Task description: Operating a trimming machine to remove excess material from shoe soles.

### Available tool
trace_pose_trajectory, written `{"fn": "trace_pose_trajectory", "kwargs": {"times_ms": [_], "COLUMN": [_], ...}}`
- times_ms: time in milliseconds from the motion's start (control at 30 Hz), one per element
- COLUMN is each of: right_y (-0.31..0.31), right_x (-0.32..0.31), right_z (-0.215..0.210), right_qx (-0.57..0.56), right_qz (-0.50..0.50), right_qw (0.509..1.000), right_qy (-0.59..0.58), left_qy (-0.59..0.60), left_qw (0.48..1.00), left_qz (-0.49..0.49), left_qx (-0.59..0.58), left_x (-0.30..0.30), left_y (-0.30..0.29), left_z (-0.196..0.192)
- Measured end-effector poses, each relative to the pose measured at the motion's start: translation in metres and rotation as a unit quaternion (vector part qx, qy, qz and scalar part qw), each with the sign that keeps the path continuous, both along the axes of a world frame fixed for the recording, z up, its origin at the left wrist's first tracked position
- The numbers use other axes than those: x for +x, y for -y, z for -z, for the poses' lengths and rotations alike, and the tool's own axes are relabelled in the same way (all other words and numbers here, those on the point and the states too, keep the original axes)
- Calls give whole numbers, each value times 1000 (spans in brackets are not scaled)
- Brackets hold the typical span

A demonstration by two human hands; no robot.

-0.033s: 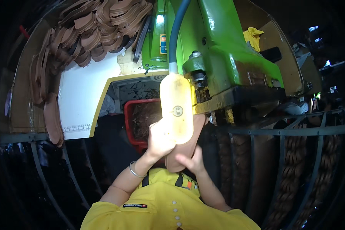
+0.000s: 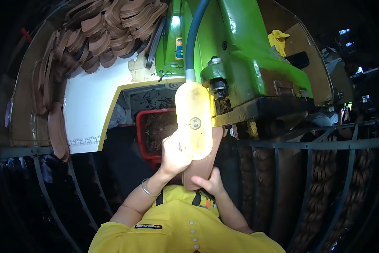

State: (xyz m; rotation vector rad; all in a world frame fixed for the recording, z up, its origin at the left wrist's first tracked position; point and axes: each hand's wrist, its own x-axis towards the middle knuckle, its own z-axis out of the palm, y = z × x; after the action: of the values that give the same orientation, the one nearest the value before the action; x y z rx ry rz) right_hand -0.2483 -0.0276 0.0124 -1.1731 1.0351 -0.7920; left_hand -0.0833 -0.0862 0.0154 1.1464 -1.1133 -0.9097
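Observation:
Both hands are on a brown shoe sole [image 2: 202,168] that slants up from my waist to beneath the green machine's head [image 2: 257,76]. My left hand [image 2: 172,156] is closed on its left edge, with the fingertips partly hidden behind a glowing oval lamp [image 2: 193,105]. Lower down, my right hand [image 2: 211,182] grips the right edge near the close end, thumb lying across the top face. The lamp also covers part of the sole. At its far end, the sole reaches up beside the machine's dark, worn working parts [image 2: 233,114].
Brown soles [image 2: 101,38] are heaped at the back left around a white tabletop [image 2: 92,97]. A red bin [image 2: 139,135] holding brown scraps stands below the table's cut-out. Metal rails [image 2: 311,145] run to the right, with rows of brown pieces [image 2: 324,177] beneath.
The near end of the sole has swung slightly left, and its far end now sits a little further left. My right hand has shifted slightly with it.

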Motion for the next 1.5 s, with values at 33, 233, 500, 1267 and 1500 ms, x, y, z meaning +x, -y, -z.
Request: {"fn": "trace_pose_trajectory", "kwargs": {"times_ms": [33,233,500,1267,1500], "right_y": [-15,-21,69,122,114], "right_x": [-9,-62,-72,-49,-28], "right_z": [4,1,-33,-57,-35], "right_qx": [79,58,-101,-143,-43], "right_qz": [26,224,283,287,140], "right_qw": [996,964,948,940,978], "right_qy": [28,129,101,117,147], "left_qy": [-32,-21,-6,-42,-155], "left_qw": [999,998,995,999,987], "left_qz": [-7,-9,85,16,-13], "left_qx": [-24,-62,-47,-27,47], "left_x": [-3,4,18,11,66], "left_y": [0,-9,6,2,-4], "left_z": [-11,-11,-14,-15,-21]}}
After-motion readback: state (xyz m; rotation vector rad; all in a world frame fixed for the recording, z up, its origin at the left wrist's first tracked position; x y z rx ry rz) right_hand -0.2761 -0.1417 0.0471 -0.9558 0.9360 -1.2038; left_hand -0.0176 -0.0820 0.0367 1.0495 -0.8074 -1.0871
